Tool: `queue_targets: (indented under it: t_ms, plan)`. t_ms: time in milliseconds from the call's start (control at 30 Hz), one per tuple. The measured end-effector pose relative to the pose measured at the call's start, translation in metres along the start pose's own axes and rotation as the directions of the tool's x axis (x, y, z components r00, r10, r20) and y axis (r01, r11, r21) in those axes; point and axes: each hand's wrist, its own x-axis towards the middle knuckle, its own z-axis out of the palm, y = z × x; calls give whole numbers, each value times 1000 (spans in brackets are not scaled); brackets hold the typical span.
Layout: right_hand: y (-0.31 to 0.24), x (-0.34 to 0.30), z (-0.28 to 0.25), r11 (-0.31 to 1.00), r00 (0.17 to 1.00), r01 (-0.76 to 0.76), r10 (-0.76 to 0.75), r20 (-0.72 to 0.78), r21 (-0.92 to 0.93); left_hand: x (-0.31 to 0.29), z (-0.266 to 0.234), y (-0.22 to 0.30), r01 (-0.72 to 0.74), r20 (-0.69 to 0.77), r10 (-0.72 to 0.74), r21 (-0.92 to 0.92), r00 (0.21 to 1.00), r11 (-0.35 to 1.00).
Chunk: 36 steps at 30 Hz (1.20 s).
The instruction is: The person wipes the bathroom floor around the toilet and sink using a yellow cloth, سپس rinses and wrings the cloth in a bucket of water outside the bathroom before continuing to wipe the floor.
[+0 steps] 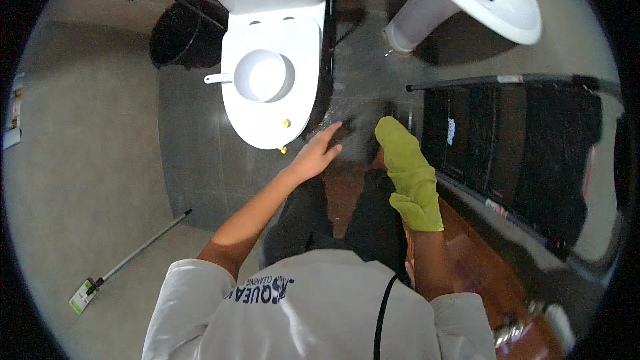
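My left hand [319, 155] reaches forward near the front right edge of the toilet, fingers stretched out and thumb apart, holding nothing. My right hand is covered by a green cloth mitt [408, 170], which stretches forward with its thumb part sticking out near the wrist; the fingers inside are hidden. A white toilet [233, 120] stands ahead with its lid down. On the lid sits a white dipper [260, 76], its handle pointing left. Two small yellow toy-like pieces lie by the lid's front edge, one a yellow round piece [286, 123].
A white pedestal sink [527, 27] stands at the far right. A dark rack [507, 153] lies along the right side. Left of the toilet is a black bin [183, 33]. A long-handled scrubber [143, 248] lies at the lower left. Water droplets show on the grey tile floor [193, 153].
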Motion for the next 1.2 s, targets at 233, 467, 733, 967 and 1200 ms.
queue_targets:
  t_ms: [233, 467, 733, 967, 1200]
  plan:
    - [-20, 239, 35, 929, 989, 117, -77, 126, -350, 139, 56, -131, 263, -266, -246, 31, 932, 964]
    - [-41, 525, 105, 652, 891, 441, -404, 210, -617, 315, 166, -360, 596, -501, -475, 105, 724, 796]
    - [-130, 732, 218, 151, 581, 665, -720, 380, -731, 466, 148, -513, 391, -683, -247, 62, 688, 918]
    - [-171, 750, 291, -198, 487, 594, -684, 543, -780, 475, 168, -424, 527, -769, -50, 388, 637, 756]
    - [-103, 656, 264, -300, 321, 790, -542, 777, -535, 458, 212, -411, 537, -755, -231, 185, 614, 823]
